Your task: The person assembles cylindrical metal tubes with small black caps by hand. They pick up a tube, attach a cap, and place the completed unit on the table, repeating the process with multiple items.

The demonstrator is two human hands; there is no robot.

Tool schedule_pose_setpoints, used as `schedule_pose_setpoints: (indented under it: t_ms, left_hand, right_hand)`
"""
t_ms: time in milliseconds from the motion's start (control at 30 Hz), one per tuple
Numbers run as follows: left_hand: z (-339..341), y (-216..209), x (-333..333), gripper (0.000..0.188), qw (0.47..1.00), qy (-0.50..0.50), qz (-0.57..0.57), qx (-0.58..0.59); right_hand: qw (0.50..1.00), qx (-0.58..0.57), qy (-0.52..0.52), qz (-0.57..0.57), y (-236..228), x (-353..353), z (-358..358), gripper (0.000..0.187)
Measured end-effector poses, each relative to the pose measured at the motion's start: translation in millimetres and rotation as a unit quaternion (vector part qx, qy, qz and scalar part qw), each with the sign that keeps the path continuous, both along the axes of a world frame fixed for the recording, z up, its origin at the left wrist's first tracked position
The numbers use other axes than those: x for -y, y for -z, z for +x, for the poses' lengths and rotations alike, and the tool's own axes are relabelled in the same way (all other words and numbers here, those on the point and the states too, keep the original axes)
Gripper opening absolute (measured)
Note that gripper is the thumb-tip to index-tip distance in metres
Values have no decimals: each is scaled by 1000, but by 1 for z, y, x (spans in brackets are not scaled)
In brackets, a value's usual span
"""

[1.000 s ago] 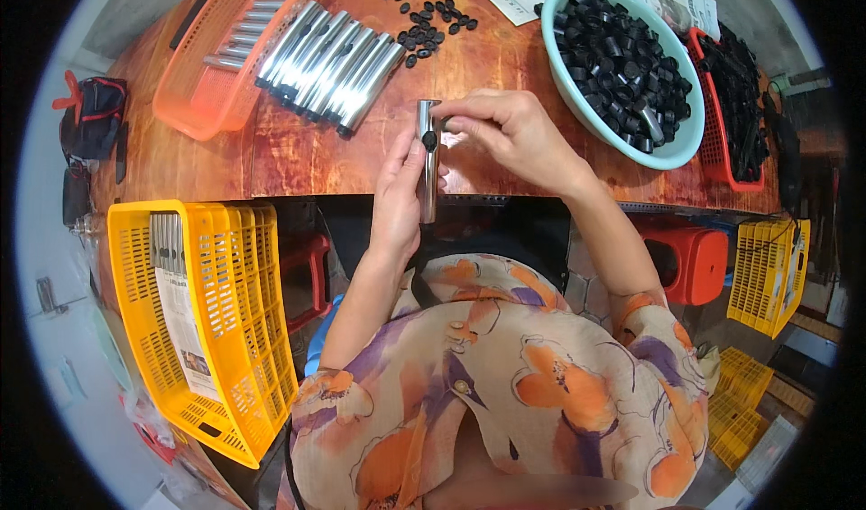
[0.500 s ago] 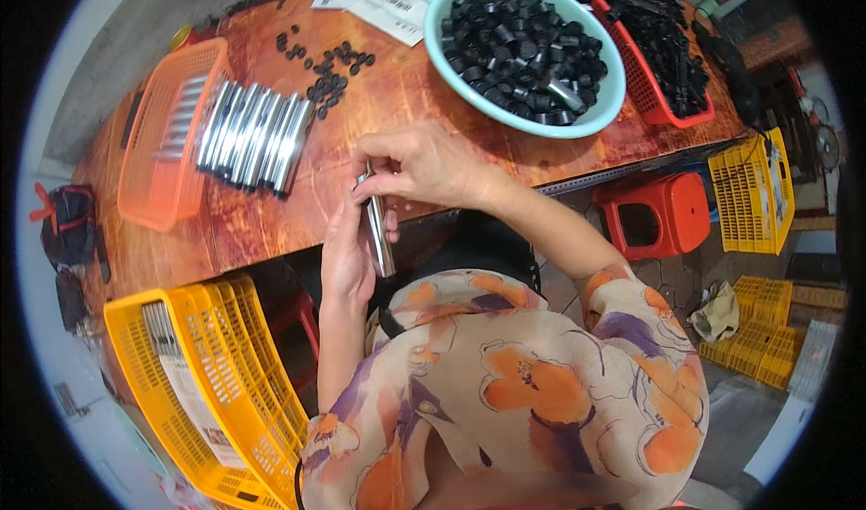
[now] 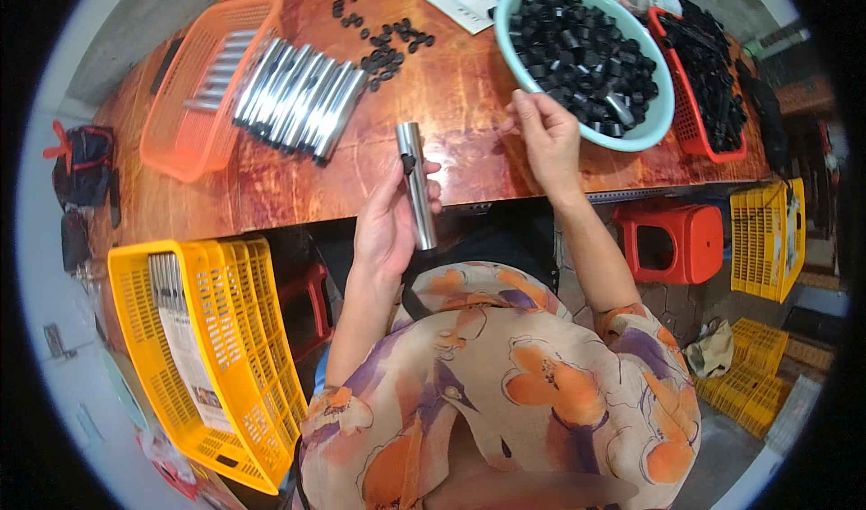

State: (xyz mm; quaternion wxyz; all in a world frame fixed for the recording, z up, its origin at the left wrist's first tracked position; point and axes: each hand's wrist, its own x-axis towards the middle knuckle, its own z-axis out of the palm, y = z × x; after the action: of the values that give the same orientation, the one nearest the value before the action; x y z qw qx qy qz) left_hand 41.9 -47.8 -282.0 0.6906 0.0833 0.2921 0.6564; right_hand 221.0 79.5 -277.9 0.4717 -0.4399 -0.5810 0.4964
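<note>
A shiny metal tube (image 3: pixel 419 194) stands tilted in my left hand (image 3: pixel 386 217), whose fingers wrap round it from behind. A small dark opening or black part shows on the tube's side near the thumb. My right hand (image 3: pixel 550 140) is at the near left rim of a light turquoise basin (image 3: pixel 663 118), its fingers curled and drawn together. Whether anything is between those fingertips is too small to tell. The basin is filled with short black cylindrical caps (image 3: pixel 577 50). To the left, a row of similar metal tubes (image 3: pixel 302 95) with black ends lies on the table.
An orange basket (image 3: pixel 171 149) holding tubes stands at the left of the brown table (image 3: pixel 298 190). Small black discs (image 3: pixel 383 59) lie beyond the tube row. A red basket (image 3: pixel 690 104) of black parts stands right of the basin. Below are a yellow crate (image 3: pixel 244 348) and a red stool (image 3: pixel 690 239).
My right hand has left the tube's upper end and moved right to the basin's rim. The tube remains in my left hand, now with its top uncovered. The whole view has shifted slightly.
</note>
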Motion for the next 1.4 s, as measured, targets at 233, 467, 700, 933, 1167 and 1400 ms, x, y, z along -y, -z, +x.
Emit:
schedule_pose_setpoints:
  t_ms: [233,467,700,933,1167,1400]
  left_hand:
    - [-2,8,2,36,999,-39,3,32]
    - [11,7,-4,34,997,-80,-12,16]
    - [18,-6,-2,33,995,-96,-19,12]
    - [22,-3,5,32,997,-58,17,-55]
    - [28,-10,8,36,992,-57,35,-105]
    - [30,-19,18,35,997,-47,28,-62]
  right_hand:
    - [994,76,-44,64,-17,18,-10,16]
    - [968,122,-105,193,-20,63,-56,30]
    - [939,125,-167,274,-9,51,-50,25]
    - [936,113,-220,250,-19,43,-38,21]
    - [979,-100,-179,19,-10,66,-38,10]
    - [961,-221,-149,-77,-26,66,-42,23]
